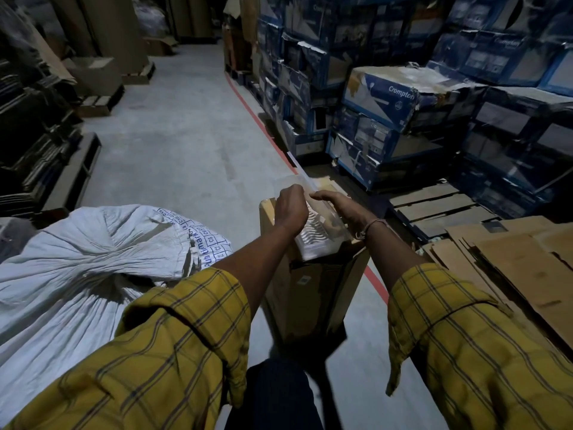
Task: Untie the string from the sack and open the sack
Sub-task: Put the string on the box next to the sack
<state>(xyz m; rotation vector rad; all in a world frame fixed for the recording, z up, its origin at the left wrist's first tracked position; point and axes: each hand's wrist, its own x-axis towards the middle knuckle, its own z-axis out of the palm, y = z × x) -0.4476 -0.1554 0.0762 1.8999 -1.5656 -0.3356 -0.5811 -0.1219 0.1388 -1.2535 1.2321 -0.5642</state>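
Observation:
A big white woven sack [77, 259] with blue print lies on the floor at the left, its cloth gathered toward a bunched centre; I see no string on it. Neither hand touches it. Both hands are to its right, over an upright open cardboard box [310, 293]. A clear plastic bag [313, 240] with a white ribbed item inside sticks out of the box top. My left hand [290, 207] is closed in a fist, pinching a pale thin strip [299, 169] that runs up and away from the bag. My right hand [339, 207] grips the bag's top edge, fingers curled.
Stacked blue cartons [387, 97] line the right side behind a red floor line [263, 125]. Flattened cardboard sheets [511, 268] and a wooden pallet [440, 209] lie at the right. Dark stacks and brown boxes [93, 72] border the left of the grey concrete aisle.

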